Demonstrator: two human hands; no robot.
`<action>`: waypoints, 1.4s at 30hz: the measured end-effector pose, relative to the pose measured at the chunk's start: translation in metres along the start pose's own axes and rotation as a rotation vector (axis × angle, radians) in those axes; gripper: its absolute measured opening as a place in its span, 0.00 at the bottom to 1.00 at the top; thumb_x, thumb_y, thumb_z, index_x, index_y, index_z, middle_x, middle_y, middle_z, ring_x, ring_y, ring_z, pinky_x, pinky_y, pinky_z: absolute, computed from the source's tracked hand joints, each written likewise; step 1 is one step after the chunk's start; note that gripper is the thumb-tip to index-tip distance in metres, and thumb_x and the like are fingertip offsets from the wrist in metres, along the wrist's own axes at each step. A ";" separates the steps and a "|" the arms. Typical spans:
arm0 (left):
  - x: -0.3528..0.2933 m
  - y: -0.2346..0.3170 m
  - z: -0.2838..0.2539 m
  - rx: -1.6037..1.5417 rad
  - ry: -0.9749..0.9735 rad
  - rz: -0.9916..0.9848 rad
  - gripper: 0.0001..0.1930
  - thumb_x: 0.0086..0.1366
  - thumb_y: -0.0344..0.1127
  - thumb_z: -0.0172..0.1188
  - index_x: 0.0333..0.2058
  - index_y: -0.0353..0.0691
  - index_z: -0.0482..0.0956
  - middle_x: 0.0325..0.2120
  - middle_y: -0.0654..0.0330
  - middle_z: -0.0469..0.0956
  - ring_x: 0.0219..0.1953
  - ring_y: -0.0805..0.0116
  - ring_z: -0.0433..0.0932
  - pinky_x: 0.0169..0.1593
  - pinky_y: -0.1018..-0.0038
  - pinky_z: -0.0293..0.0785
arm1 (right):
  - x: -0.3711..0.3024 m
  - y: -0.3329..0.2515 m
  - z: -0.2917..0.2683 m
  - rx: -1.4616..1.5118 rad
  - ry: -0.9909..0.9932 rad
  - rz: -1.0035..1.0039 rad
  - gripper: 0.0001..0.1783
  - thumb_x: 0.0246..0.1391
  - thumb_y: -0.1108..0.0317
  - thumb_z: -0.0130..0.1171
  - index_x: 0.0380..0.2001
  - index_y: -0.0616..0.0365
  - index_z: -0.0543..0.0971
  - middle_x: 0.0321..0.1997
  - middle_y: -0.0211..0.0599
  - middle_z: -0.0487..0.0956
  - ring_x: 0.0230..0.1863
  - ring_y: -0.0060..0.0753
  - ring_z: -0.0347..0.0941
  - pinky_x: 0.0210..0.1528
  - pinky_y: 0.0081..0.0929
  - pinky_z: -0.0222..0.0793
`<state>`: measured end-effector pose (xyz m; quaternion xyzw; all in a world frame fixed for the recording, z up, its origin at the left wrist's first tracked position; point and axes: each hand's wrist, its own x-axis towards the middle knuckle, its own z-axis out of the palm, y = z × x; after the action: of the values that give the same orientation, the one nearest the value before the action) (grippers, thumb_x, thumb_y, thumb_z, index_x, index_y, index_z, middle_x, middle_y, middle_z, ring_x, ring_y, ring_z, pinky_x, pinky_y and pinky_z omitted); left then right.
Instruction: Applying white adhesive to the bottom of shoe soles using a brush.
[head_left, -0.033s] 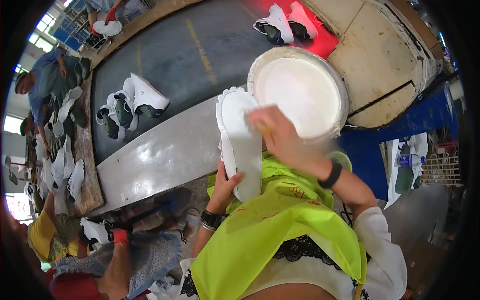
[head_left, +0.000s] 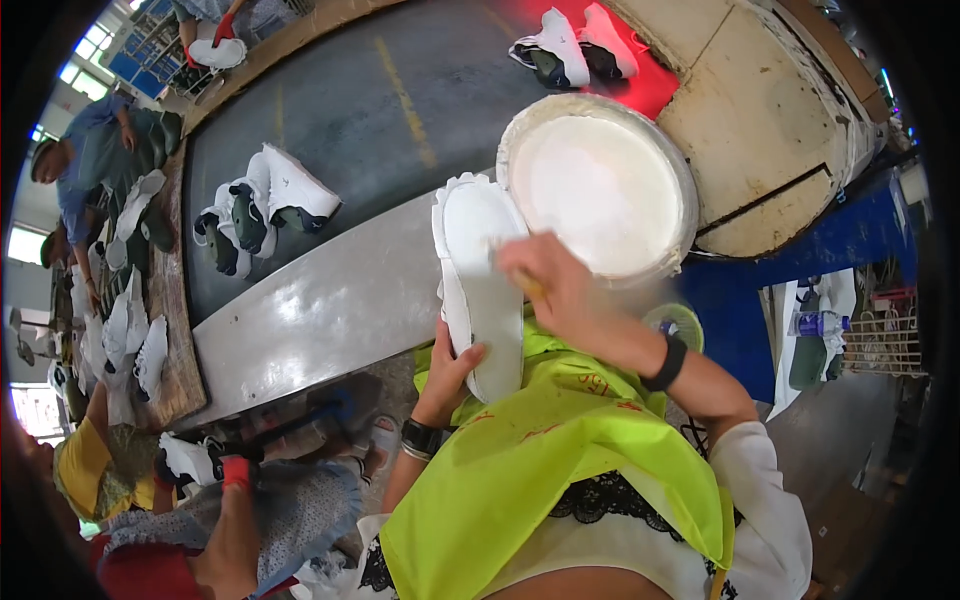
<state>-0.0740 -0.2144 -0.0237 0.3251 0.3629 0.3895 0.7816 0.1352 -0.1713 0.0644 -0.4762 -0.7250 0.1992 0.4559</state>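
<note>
Just below the middle of the frame the left hand [head_left: 452, 372] grips the lower end of a white shoe sole [head_left: 483, 285], fingers wrapped around its edge, holding it upright with the flat underside facing the camera. The right hand [head_left: 548, 285] sits curled against the sole's right side, closed on something small that is too blurred to make out. Directly upper right of the sole stands a round white tub [head_left: 600, 185], and white shoes [head_left: 255, 205] lie on the dark conveyor belt [head_left: 400, 100] at upper left.

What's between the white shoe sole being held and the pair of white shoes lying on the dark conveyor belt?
In the head view, only bare surface: the grey metal ledge beside the white shoe sole, then dark belt up to the white shoes.
</note>
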 end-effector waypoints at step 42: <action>0.327 0.211 0.031 0.460 -0.042 -0.053 0.27 0.60 0.33 0.62 0.57 0.31 0.66 0.48 0.54 0.76 0.47 0.61 0.78 0.49 0.64 0.76 | 0.038 0.037 -0.073 0.453 0.380 0.584 0.09 0.64 0.74 0.49 0.45 0.66 0.72 0.45 0.40 0.77 0.46 0.27 0.75 0.48 0.26 0.74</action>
<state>0.0148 0.1572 0.0567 0.4932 0.4340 0.2691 0.7042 0.2113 -0.1318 0.0929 -0.5779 -0.4003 0.3832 0.5992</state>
